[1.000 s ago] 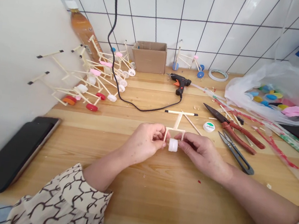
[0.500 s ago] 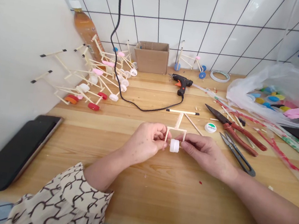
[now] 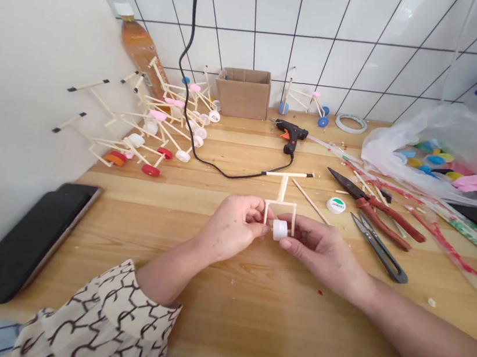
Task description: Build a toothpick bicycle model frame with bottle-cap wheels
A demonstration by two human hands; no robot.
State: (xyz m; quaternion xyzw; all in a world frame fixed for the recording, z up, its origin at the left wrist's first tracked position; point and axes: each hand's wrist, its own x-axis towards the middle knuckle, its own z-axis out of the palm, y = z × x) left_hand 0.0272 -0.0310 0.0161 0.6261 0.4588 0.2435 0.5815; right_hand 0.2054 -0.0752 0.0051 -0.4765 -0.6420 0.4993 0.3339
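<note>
Between my hands is a small frame of pale wooden sticks (image 3: pixel 282 190), with a black-tipped crossbar at its far end and a fork at the near end. A white bottle-cap wheel (image 3: pixel 280 229) sits between the fork's two prongs. My left hand (image 3: pixel 232 224) pinches the left prong near its lower end, fingers closed. My right hand (image 3: pixel 320 254) has thumb and fingers closed around the wheel's right side, by the right prong; part of the grip is hidden. A loose thin stick (image 3: pixel 310 201) lies just behind, with a white-and-green cap (image 3: pixel 336 205) to its right.
A black glue gun (image 3: pixel 289 133) with its cord lies behind. Pliers (image 3: pixel 366 207) and thread snips (image 3: pixel 379 247) are at right, near a plastic bag of caps (image 3: pixel 439 152). Several stick tricycles (image 3: pixel 148 131), a bottle (image 3: pixel 143 49) and a phone (image 3: pixel 23 244) are at left; a cardboard box (image 3: pixel 243 94) stands at the back.
The stick frame has tilted slightly, its crossbar shifting left. My right thumb has moved left onto the wheel, which has turned a little. My left hand keeps its pinch.
</note>
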